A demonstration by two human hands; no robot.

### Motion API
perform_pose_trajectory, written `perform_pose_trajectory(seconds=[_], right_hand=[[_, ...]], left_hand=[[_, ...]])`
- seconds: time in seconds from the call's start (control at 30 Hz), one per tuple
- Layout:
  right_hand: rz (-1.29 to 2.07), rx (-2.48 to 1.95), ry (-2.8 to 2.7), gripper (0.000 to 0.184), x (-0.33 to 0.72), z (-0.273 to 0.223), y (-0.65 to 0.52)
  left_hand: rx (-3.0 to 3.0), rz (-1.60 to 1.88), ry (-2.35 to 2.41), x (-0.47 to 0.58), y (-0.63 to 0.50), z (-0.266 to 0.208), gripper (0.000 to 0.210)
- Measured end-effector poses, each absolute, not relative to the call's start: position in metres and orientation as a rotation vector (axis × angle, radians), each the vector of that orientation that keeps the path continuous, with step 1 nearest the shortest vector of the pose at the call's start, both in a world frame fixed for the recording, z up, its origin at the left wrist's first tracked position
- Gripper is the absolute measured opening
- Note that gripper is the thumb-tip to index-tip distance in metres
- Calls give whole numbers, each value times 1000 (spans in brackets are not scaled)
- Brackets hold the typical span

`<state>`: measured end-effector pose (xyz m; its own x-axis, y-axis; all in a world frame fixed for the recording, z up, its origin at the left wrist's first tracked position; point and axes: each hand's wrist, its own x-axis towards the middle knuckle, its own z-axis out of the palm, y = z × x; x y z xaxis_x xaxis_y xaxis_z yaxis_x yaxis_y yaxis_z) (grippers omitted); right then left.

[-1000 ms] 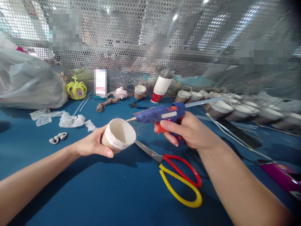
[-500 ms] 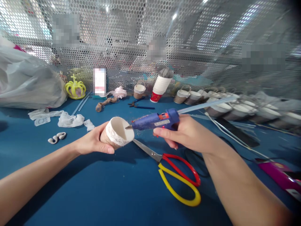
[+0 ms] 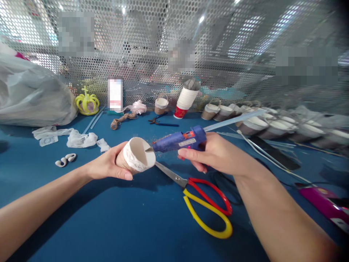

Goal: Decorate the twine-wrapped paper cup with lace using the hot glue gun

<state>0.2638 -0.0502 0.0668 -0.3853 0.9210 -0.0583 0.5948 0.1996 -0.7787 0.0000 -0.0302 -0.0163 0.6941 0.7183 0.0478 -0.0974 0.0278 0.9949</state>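
A small paper cup with a white lace band near its rim (image 3: 135, 159) is held on its side by the left hand (image 3: 109, 166), whose fingers are closed around it, just above the blue surface (image 3: 122, 225). A blue hot glue gun (image 3: 180, 140) is gripped firmly by the right hand (image 3: 218, 154), and its metal tip is placed at the rim of the cup. A pair of scissors with red and yellow handles (image 3: 203, 205) is lying on the surface just below the hands.
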Motion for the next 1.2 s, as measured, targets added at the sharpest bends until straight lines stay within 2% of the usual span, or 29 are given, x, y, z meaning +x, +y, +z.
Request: perform_pose_trajectory(seconds=[0.37,0.5,1.03,1.2], right_hand=[[1212,-1294,-1925,33,266,62,-45],[1245,-1176,-1777,35,269,60,-44],[1027,-1358,-1933,30,263,68,-52],[1011,-1374,-1941,28,262,69,-54]], left_hand=[[1392,692,496,-1,-29,-19,83],[1380,682,466,-3,-29,-18,75],[1397,691,474,-3,-27,-22,75],[1430,701,484,-2,-27,-20,60]])
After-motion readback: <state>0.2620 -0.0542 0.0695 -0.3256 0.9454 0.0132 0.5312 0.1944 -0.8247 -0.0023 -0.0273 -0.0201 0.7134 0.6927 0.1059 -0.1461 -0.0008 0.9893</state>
